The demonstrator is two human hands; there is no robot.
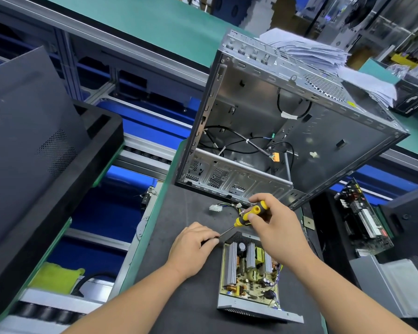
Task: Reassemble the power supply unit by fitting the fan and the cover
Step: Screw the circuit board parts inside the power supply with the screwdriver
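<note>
Power supply (249, 273) open, near centre of mat (179, 297), cover absent. Right hand (273, 227) grips screwdriver (249, 214); left hand (193, 244) pinches its tip, probably seating screw. Next, likely: fix fan.

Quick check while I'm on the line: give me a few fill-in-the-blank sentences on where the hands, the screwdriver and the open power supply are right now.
1. The right hand grips the ____ and black handle of the screwdriver.
2. The left hand pinches something at the screwdriver's ____.
3. The power supply unit lies on the dark mat with its circuit board ____, no cover on it.
4. Behind the hands stands an opened metal computer ____.

Missing words: yellow; tip; exposed; case
</note>
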